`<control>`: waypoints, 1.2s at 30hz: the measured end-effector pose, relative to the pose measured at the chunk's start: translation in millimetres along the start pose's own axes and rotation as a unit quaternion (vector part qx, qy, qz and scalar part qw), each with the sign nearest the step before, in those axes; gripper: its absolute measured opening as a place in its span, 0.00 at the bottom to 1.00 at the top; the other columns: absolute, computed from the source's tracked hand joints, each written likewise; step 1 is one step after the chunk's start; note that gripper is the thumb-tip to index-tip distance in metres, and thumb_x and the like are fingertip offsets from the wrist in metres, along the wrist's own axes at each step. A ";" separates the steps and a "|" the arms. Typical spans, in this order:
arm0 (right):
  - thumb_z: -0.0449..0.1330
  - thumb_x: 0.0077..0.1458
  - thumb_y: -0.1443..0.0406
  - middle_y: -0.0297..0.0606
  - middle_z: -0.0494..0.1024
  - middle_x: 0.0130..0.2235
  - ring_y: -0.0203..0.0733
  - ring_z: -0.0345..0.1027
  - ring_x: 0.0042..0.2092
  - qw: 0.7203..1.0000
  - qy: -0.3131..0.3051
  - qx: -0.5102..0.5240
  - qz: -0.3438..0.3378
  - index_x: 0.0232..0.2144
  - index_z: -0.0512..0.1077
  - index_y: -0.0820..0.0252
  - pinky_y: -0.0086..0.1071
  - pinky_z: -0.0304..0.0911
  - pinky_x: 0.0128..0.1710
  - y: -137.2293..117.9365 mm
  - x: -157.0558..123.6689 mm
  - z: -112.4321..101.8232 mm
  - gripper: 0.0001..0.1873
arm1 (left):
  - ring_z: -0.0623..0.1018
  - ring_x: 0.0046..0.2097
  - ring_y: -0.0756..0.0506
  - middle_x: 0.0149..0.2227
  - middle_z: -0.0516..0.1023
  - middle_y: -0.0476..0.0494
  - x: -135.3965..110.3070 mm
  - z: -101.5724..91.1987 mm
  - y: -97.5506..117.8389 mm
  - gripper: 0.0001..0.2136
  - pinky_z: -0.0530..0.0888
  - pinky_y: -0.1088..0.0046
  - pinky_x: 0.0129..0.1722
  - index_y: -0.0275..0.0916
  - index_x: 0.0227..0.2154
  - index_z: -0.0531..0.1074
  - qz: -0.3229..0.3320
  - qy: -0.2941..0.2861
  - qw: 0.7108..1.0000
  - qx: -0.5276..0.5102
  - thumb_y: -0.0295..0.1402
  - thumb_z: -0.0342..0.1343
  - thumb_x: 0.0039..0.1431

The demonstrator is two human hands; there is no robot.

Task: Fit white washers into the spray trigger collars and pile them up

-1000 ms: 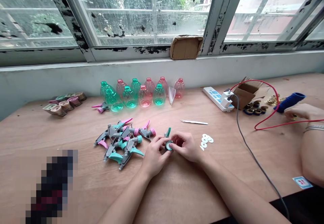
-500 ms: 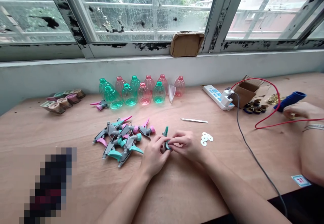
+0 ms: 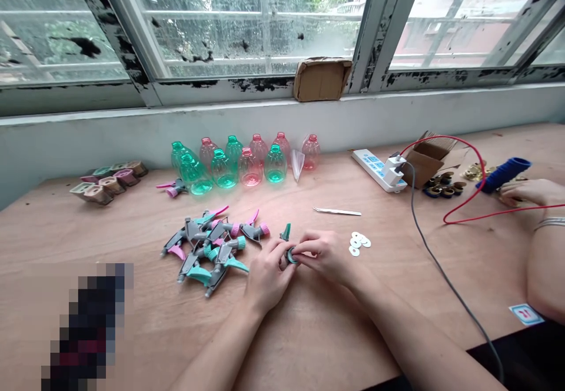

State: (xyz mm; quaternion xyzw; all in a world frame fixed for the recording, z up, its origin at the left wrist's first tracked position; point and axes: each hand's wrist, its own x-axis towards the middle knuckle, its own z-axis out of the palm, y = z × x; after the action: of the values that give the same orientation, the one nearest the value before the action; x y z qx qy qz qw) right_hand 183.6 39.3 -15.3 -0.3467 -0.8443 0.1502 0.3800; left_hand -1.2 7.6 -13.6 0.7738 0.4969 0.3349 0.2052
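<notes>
Near the middle of the table, my left hand is closed around a spray trigger head whose teal lever points up and away. Its round collar faces my right hand. The fingertips of my right hand are pinched together at that collar's open end; whatever sits between them is too small to make out. Several flat white washers lie right of my right hand. To the left of my hands, grey spray trigger heads with teal and pink parts lie in a pile.
Green bottles and pink bottles stand along the wall. Tweezers lie beyond my hands. A power strip with a grey cable is on the right. Another person's hand rests near a blue tube.
The view has shifted slightly. My hands stay together at the spray trigger head, with hardly any movement. The other person's hand has moved a little from the blue tube.
</notes>
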 end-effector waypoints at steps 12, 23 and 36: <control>0.65 0.53 0.66 0.31 0.77 0.30 0.30 0.63 0.26 0.998 0.009 -0.001 0.063 0.30 0.81 0.53 0.25 0.56 0.28 -8.9 1.1 3.9 0.05 | 0.78 0.40 0.46 0.44 0.76 0.47 0.1 0.6 -2.2 0.15 0.75 0.71 0.38 0.44 0.45 0.73 0.019 0.020 0.998 0.047 0.23 0.57 0.55; 0.64 0.54 0.67 0.31 0.73 0.25 0.32 0.64 0.25 0.993 0.024 -0.014 0.117 0.31 0.81 0.53 0.26 0.55 0.27 -21.3 5.8 4.5 0.06 | 0.79 0.43 0.45 0.43 0.76 0.47 0.9 -0.2 -3.7 0.15 0.75 0.70 0.40 0.44 0.47 0.72 0.031 0.032 0.996 0.079 0.24 0.55 0.57; 0.64 0.57 0.64 0.33 0.78 0.30 0.33 0.68 0.29 0.999 -0.028 -0.015 0.031 0.31 0.80 0.52 0.26 0.56 0.30 -8.5 4.3 -3.1 0.05 | 0.78 0.45 0.44 0.44 0.77 0.46 -0.7 -2.0 0.2 0.15 0.75 0.69 0.41 0.44 0.46 0.72 0.029 0.016 0.994 0.102 0.26 0.58 0.56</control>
State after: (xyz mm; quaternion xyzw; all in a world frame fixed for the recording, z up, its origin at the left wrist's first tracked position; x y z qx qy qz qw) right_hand 179.9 36.2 -6.6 -0.3744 -0.8454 0.1588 0.3463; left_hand -2.7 6.9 -12.3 0.7996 0.5088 0.3005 0.1074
